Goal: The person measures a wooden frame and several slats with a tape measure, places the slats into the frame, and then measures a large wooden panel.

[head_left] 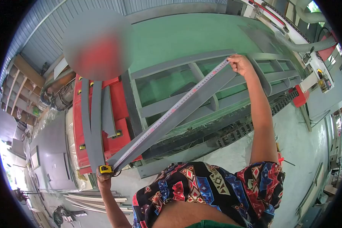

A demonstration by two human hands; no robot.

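A yellow and black tape measure (105,169) is in my left hand (103,179), its fingers closed round the case at the lower left. The white blade (173,112) runs out diagonally along a long grey board (182,108). At the board's upper right end, my right hand (239,64) pinches the blade's tip. Beneath the board lies a grey frame (212,99) with crosspieces, resting on the green surface (178,34).
Grey strips (96,125) lie on a red table (121,102) at the left. A machine with a grey hose (307,45) stands at the upper right. Long strips (98,202) lie on the floor at the lower left. A blurred round patch covers the upper left.
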